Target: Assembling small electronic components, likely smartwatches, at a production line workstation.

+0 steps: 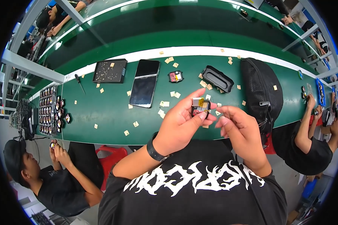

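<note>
My left hand point(178, 125) is closed around a small black watch case point(201, 108), held above the near side of the green table. Its open inside faces up and shows a silver part, yellow tape and a red patch. Just to the right, my right hand point(241, 129) has its fingers curled in, with the index fingertip close to the case. Whether anything small sits between those fingertips cannot be made out. Another open watch case point(175, 77) with a red and white inside lies on the table beyond my left hand.
Small beige squares lie scattered over the green table point(105, 95). Around it are a black tray point(110, 71), a large phone point(145, 83), an oval black tray point(218, 78), a black bag point(261, 90), a screwdriver point(80, 83) and stacked watch parts point(49, 108). Co-workers sit on both sides.
</note>
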### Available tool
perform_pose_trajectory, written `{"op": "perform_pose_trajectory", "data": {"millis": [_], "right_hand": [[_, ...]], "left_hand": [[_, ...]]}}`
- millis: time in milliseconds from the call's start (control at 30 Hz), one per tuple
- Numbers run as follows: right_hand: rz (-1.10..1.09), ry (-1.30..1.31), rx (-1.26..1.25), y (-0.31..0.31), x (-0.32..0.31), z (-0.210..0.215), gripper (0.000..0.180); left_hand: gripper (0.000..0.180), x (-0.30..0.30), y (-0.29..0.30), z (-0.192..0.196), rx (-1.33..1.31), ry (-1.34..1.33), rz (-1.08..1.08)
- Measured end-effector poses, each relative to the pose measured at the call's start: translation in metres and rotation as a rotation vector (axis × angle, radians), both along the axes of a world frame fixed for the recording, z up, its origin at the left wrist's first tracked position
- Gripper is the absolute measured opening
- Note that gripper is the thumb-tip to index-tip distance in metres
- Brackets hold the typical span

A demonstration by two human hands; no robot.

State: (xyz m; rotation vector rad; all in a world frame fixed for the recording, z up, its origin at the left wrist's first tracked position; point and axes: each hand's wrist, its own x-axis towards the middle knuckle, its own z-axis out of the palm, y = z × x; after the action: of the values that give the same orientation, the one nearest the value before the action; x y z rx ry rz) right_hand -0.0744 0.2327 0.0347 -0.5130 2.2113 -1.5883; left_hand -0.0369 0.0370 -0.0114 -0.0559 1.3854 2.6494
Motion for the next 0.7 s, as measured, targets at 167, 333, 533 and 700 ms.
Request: {"op": "perform_pose_trajectory", "data": {"millis": [167, 333, 533, 700], "right_hand": [[-0.013, -0.237, -0.05, -0.01, 0.0, 0.002, 0.012], [-0.002, -0.396, -0.02, -0.022, -0.003, 0.002, 0.01], [-0.025, -0.355, -0.148, -0.02, -0.001, -0.015, 0.01], [0.006, -0.358, -0.28, -0.005, -0.008, -0.021, 0.011]], "left_hand": [[0.055, 0.006, -0.006, 0.0, -0.246, 0.058, 0.055], [0.049, 0.01, -0.013, -0.003, -0.492, 0.147, 0.042], [0.048, 0.009, -0.022, -0.004, -0.345, 0.09, -0.051], [0.049, 0.002, -0.031, 0.001, -0.056, -0.143, -0.182]]}}
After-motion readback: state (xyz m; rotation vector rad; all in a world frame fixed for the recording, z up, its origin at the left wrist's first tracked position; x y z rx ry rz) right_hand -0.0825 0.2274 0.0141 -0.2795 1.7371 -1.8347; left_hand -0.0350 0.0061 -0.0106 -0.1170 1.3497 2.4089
